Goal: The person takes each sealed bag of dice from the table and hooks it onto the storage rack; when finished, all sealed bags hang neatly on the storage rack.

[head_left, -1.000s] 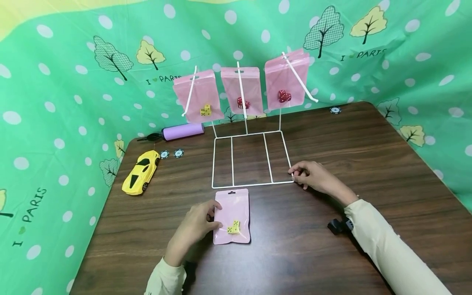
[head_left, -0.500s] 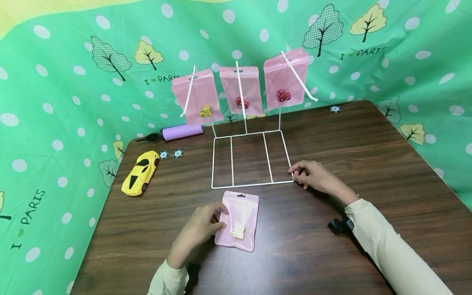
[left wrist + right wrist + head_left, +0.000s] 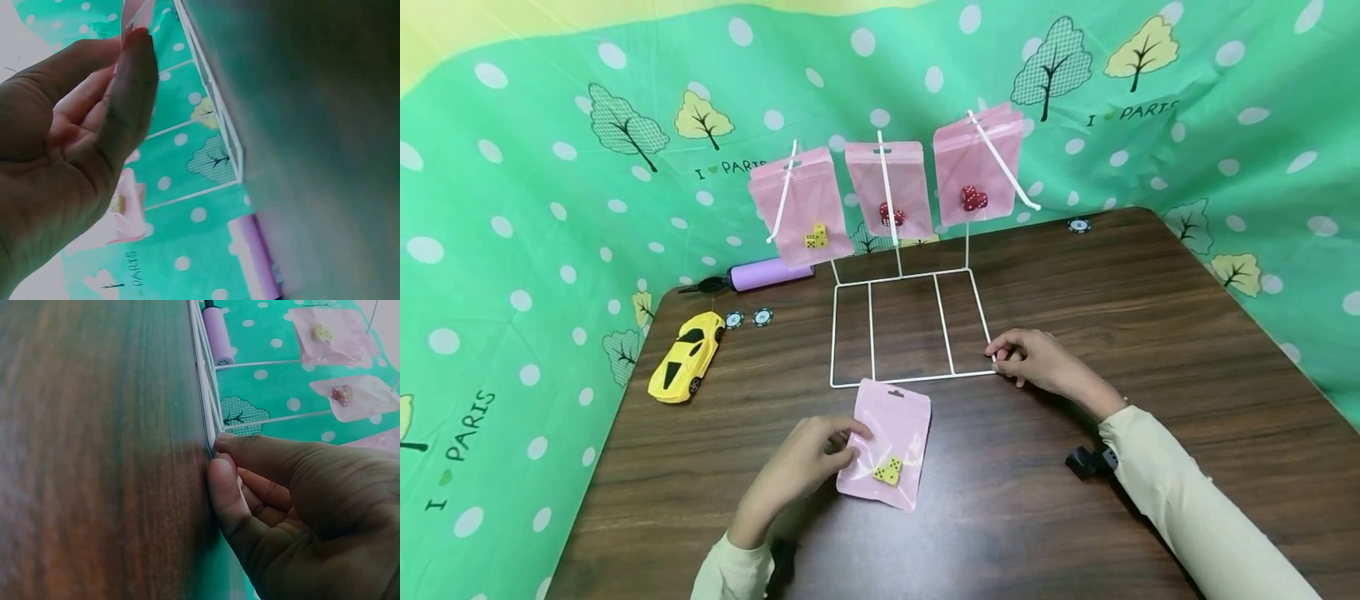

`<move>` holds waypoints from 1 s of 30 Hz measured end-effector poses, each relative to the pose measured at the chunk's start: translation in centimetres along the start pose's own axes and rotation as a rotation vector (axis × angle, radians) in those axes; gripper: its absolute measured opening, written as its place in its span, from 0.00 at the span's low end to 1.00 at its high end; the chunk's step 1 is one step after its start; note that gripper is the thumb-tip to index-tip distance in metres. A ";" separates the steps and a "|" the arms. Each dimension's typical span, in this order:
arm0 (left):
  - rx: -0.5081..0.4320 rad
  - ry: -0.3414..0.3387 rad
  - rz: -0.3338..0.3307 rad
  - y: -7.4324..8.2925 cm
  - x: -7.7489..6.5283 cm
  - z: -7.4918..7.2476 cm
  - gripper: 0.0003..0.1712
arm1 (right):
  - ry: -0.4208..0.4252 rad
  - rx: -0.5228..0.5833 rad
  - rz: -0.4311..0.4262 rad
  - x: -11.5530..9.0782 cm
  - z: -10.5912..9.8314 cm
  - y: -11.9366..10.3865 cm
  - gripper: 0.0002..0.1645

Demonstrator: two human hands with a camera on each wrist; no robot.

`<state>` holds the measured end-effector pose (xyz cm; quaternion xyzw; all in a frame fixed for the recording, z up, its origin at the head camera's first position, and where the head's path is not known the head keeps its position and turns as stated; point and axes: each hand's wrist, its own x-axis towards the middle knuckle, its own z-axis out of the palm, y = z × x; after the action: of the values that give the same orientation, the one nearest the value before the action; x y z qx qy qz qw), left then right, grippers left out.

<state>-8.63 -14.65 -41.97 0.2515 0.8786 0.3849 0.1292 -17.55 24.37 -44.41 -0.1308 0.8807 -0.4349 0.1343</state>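
My left hand (image 3: 808, 462) pinches the left edge of a pink zip bag (image 3: 891, 429) with yellow dice (image 3: 888, 471) inside. The bag is tilted in front of a white wire rack (image 3: 917, 378). In the left wrist view, thumb and finger meet on the edge of the pink bag (image 3: 139, 11). My right hand (image 3: 1037, 362) pinches the front right corner of the rack's base, which the right wrist view confirms. On the rack's hooks hang a pink bag with yellow dice (image 3: 801, 196) at left and pink bags with red dice at middle (image 3: 895, 179) and right (image 3: 992, 162).
A yellow toy car (image 3: 687, 358) stands at the left, near two poker chips (image 3: 763, 317). Behind them lies a purple hand pump (image 3: 767, 273). Another chip (image 3: 1078, 226) lies at the back right. A polka-dot cloth (image 3: 512, 250) surrounds the table (image 3: 1015, 517) at the back and sides.
My left hand has shifted the dice bag slightly right and tilted it, its top now up near the rack's front bar. The right hand has stayed on the rack's corner.
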 end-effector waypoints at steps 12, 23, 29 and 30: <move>0.058 0.292 0.264 3.9 1.1 -4.5 0.18 | -0.001 0.014 -0.003 -0.3 -0.1 0.0 0.12; -0.055 0.475 0.487 7.5 2.8 -6.0 0.20 | 0.008 0.037 -0.037 0.0 0.2 0.3 0.11; -0.152 0.537 0.451 7.5 5.2 -5.5 0.17 | 0.007 0.032 -0.033 -0.1 0.2 0.2 0.12; -0.166 0.544 0.440 7.4 5.6 -5.4 0.16 | 0.009 0.032 -0.036 -0.1 0.2 0.2 0.12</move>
<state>-13.05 -10.60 -33.03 0.3117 0.7712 0.5266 -0.1754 -17.39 24.38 -44.66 -0.1426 0.8718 -0.4517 0.1247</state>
